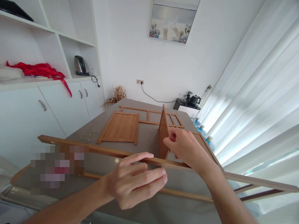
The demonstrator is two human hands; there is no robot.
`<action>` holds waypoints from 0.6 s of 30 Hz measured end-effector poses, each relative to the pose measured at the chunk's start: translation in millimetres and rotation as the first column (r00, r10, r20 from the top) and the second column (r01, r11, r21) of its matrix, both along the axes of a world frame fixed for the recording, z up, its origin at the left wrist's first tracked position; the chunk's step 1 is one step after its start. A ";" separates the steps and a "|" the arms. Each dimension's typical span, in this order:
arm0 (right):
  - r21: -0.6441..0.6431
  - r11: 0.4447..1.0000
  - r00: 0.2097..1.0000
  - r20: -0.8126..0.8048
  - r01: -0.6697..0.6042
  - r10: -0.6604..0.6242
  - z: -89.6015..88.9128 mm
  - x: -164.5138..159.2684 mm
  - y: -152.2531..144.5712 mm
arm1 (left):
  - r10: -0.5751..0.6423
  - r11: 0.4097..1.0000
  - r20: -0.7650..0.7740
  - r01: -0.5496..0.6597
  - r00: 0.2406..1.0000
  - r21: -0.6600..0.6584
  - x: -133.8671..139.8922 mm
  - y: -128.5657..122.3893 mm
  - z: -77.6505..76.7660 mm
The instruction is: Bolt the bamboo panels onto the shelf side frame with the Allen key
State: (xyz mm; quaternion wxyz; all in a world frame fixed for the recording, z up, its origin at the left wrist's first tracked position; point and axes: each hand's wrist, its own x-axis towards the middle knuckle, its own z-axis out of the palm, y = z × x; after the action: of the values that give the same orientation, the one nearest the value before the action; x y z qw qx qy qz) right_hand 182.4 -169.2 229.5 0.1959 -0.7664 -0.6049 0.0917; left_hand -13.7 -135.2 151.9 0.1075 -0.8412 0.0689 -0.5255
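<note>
A long wooden frame (105, 150) stands on its side across the near part of the table. My left hand (137, 180) is around its upper rail, the index finger along the top and other fingertips at a small metal screw (163, 165) in the rail's near face. Just beyond the rail, my right hand (183, 144) is closed on the edge of an upright wooden panel (163, 133). The panel's lower end meets the frame near the screw; the exact joint is hidden. My left thumb is hidden too.
On the grey table (147, 143) lie a flat wooden panel (123, 126), a slatted wooden frame (147, 115) and several small metal fittings (88, 135). White shelves (56, 62) stand left, a curtain (261, 102) hangs right, with water bottles (201, 128) beside it. The left foreground is partly blurred.
</note>
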 end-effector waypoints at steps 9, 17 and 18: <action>-0.009 1.000 0.999 -0.043 -0.028 0.028 -8.2 2.2 3.9 | 0.031 0.999 -0.006 -0.031 1.000 0.012 -0.2 -2.1 7.6; 0.015 0.999 0.986 -0.160 -0.034 0.036 -10.6 2.9 1.8 | 0.031 0.999 -0.006 -0.031 0.999 -0.008 1.5 -1.3 7.9; 0.018 0.999 0.984 -0.176 -0.035 0.037 -10.6 2.9 1.6 | 0.035 0.999 -0.002 -0.035 0.999 -0.007 1.6 -1.2 7.9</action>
State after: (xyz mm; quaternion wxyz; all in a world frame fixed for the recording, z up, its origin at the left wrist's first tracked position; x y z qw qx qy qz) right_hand 185.4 -167.6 218.9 0.2525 -0.7427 -0.5997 0.1580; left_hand -12.1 -136.3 159.8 0.1135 -0.8432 0.0523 -0.5228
